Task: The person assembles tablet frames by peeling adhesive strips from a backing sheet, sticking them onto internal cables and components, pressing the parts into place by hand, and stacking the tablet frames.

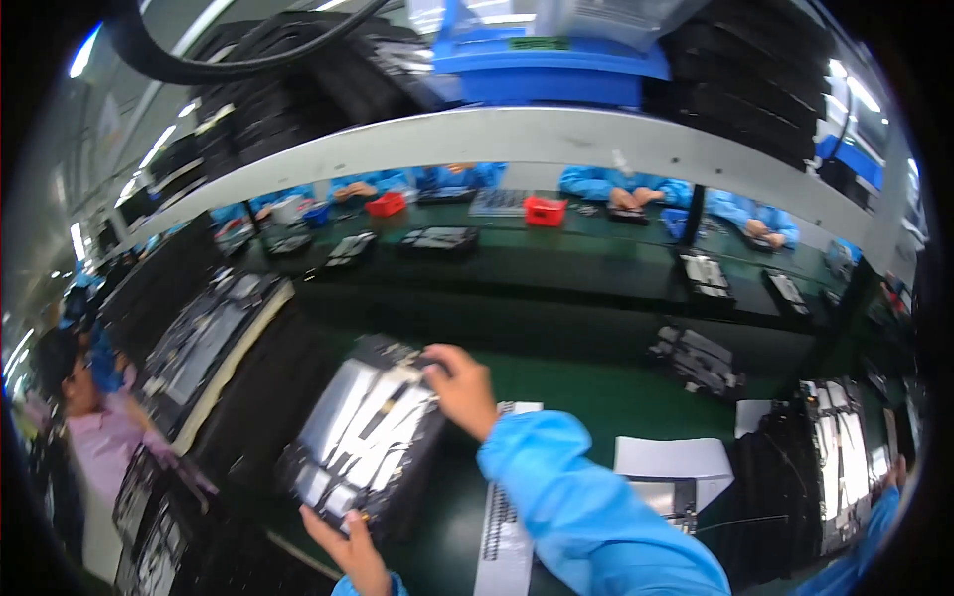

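Observation:
My two hands hold a black tray (376, 350) tilted above the green work surface, left of the middle. Shiny silver flat parts (363, 417) with dark strips lie in it. My right hand (462, 389), in a light blue sleeve, is closed on the tray's far right corner, with the fingers curled over the rim. At the near edge my left hand (350, 552) grips the tray from below, its thumb beside the rim. Part of the left fingers is hidden under the tray.
A stack of black trays (214, 338) with parts stands at the left, near a person in pink (104, 437). A spiral notebook (492, 536) and white paper (671, 457) lie to the right. A grey shelf beam (527, 134) crosses ahead; blue-sleeved workers sit beyond. Another loaded tray (840, 447) is far right.

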`<state>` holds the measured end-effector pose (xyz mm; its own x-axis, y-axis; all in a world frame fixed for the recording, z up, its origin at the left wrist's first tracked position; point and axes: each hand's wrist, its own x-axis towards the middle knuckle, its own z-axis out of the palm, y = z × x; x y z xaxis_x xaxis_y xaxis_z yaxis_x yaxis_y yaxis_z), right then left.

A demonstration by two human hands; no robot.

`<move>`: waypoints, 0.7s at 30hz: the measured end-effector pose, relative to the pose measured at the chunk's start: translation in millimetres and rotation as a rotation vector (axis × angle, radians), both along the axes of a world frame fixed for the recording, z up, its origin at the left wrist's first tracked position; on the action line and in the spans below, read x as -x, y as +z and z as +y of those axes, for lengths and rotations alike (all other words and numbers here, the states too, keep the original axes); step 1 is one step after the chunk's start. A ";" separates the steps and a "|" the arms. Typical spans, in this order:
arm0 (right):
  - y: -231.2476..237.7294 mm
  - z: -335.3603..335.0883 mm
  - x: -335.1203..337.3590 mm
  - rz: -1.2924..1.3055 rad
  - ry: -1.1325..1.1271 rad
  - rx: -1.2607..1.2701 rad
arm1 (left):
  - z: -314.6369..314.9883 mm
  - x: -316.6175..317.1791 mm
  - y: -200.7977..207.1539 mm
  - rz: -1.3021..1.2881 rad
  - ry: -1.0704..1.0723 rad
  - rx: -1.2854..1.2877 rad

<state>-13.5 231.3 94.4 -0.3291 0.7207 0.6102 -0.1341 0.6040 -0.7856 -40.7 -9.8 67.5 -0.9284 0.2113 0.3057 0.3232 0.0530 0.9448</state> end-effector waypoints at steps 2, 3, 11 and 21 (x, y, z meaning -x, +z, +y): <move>-18.5 2.8 26.4 -0.004 0.028 0.049 | 3.7 5.3 -10.8 0.027 0.125 0.095; -18.5 0.9 28.8 -0.018 -0.057 -0.103 | 3.7 11.6 -23.0 0.345 0.211 0.247; -4.1 70.4 -52.2 -0.295 -0.115 -0.251 | 44.6 -23.9 56.0 0.747 0.129 0.143; -116.4 169.9 -381.1 -0.942 -1.504 0.480 | 357.0 -147.0 -44.8 0.453 -1.050 0.190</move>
